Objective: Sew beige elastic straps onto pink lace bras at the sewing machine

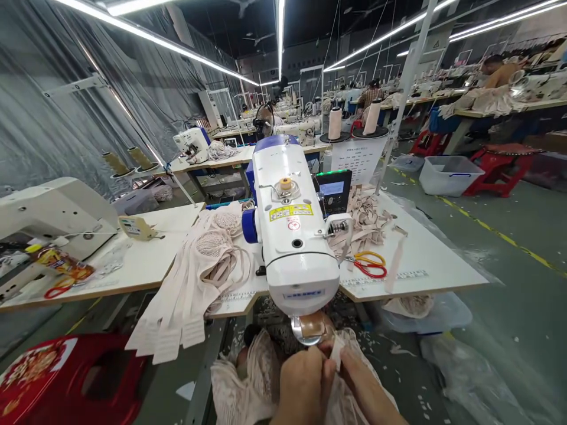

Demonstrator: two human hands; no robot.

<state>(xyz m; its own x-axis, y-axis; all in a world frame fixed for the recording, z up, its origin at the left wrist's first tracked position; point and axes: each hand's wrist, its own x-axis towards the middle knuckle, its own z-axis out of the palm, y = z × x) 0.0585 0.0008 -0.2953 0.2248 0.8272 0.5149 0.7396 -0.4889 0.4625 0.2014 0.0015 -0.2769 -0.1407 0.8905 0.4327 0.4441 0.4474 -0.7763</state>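
Both hands meet at the bottom edge of the view: the left hand (305, 386) and the right hand (361, 389) are closed, fingertips pinched together on a narrow whitish fabric strip (336, 353). The strip lies against a pinkish-beige lace garment (248, 392) bunched in the lap, just below the shiny metal foot end (310, 327) of a white industrial sewing machine head (292, 236). The needle itself is hidden, so the main hazard, as I judge it, is fingertips this close to the stitching point if the machine runs. Loose lace could also be drawn in and snag or pucker. A draped stack of beige padded bra pieces (204, 265) hangs over the edge of the white worktable (434, 260) and could slide to the floor if nudged. Scissors with yellow and red handles (370, 264) lie just beside the machine, where a dragged garment might catch them. As for writing, a yellow warning label (291, 212) and a small red-and-white sticker (293, 224) sit on the machine's top. A blue brand plate (309, 293) marks its front. A black control panel with a lit screen (333, 189) and a white printed sheet (358, 156) stand behind. None of their text is sharp enough to read. Ruler markings (390, 276) run along the table edge.
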